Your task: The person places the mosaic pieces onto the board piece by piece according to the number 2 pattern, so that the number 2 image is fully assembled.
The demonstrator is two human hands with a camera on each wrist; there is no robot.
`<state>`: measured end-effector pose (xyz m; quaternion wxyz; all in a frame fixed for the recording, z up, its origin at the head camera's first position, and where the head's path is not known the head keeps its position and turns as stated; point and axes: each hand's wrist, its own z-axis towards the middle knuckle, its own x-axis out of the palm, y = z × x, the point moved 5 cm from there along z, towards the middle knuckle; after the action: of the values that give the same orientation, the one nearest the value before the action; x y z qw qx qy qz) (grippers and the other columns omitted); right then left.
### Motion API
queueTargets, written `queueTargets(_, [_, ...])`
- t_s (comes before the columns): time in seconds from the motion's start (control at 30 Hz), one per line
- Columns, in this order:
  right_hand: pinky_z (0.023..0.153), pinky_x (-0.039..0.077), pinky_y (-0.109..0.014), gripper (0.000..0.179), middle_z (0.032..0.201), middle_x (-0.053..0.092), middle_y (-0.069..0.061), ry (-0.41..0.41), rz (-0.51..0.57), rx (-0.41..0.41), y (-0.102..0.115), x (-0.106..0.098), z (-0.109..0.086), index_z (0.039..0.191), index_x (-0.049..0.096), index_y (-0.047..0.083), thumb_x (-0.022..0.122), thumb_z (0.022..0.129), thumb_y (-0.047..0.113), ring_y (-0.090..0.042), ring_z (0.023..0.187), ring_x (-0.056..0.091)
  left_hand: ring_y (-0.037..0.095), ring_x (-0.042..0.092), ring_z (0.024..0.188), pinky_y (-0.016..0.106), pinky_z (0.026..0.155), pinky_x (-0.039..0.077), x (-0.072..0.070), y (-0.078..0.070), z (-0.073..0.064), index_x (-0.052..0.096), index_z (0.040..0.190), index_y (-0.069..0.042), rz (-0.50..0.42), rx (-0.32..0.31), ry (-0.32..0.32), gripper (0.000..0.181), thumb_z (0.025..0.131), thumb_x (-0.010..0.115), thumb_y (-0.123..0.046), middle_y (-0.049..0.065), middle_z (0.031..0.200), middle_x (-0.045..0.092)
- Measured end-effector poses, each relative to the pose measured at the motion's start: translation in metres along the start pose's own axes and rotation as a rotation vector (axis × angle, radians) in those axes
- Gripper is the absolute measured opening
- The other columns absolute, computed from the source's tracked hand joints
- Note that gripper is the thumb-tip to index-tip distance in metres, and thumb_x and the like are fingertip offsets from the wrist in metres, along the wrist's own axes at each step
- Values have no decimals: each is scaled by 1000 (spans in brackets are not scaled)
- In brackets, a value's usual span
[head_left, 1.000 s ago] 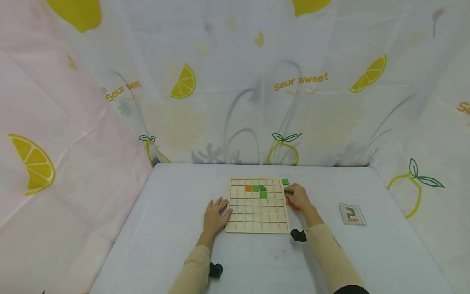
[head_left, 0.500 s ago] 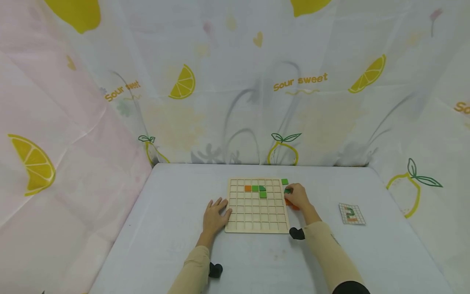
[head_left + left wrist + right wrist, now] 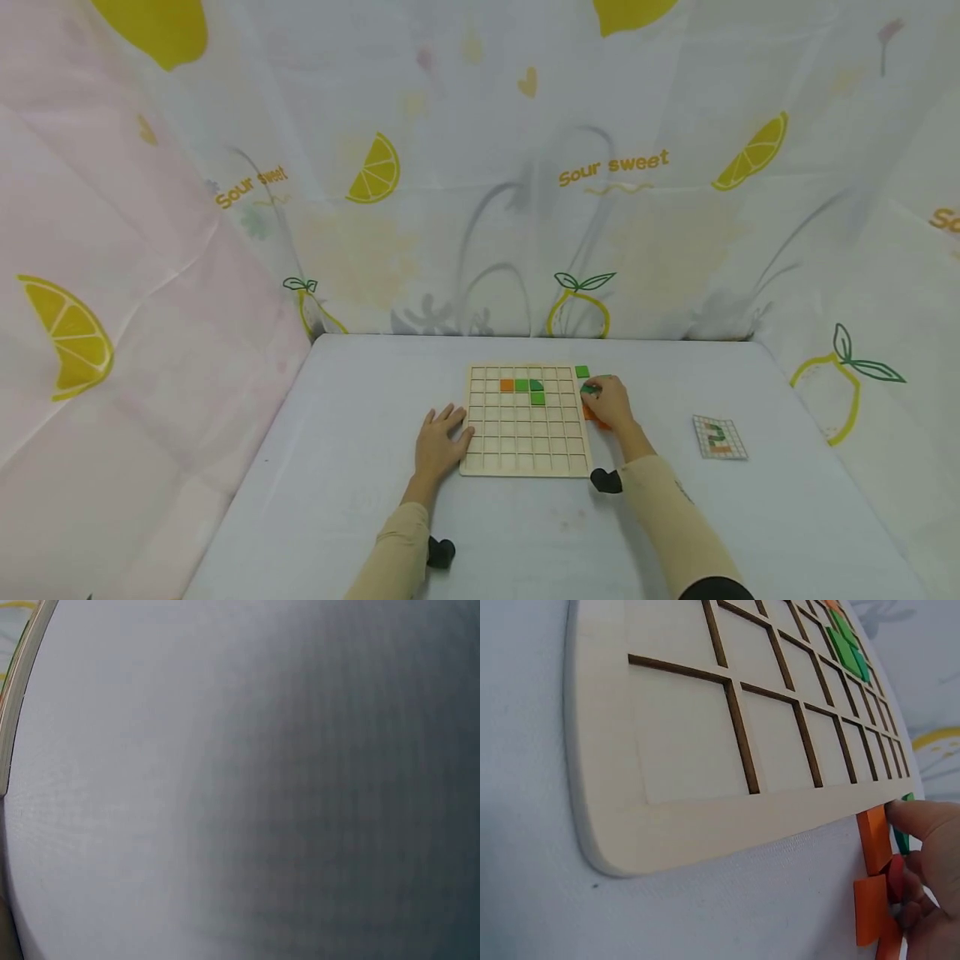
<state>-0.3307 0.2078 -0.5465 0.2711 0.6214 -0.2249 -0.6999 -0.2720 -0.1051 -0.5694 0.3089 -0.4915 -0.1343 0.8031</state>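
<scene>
A wooden grid board [image 3: 491, 446] lies on the table, with an orange square tile [image 3: 507, 385], two light green square tiles and a dark green round-cornered tile [image 3: 536, 385] set in its cells. My left hand [image 3: 438, 446] rests at the board's left edge, fingers spread and thumb on the rim. Off the right edge, my right hand [image 3: 611, 402] pinches a dark green tile [image 3: 588, 389] low over the table; its outline is partly hidden by the fingers. Under and beside this hand lie several orange tiles [image 3: 871, 911] and a red piece [image 3: 895, 879].
A light green tile [image 3: 582, 372] lies by the board's upper right corner. Farther right is a small pattern card [image 3: 720, 437] with a gridded coloured figure. Fabric walls printed with lemons close off the white table [image 3: 360, 400] at the back and sides.
The dark green tile shifts slightly in my right fingers and shows more of its face. My right forearm has drawn in a little to the left. The left hand stays still.
</scene>
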Motion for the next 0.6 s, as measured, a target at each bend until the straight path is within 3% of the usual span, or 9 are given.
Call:
queueTargets(0.23, [81,47,-52,24,96,57,-28,-68,14,-1,-5,3,1,97,63,-12,64,82,6,-40,91,54,32,60,111,51,107,34,1,1,-1,68,108,0,-1,-5,-3,36,78,71,-20,13,108,69])
queueTargets(0.6, [82,48,-52,25,100,58,-27,-48,11,113,-2,1,2,97,63,-10,62,85,13,-40,95,56,31,60,112,50,109,33,3,2,0,68,109,-1,10,-15,13,36,79,70,-21,12,109,69])
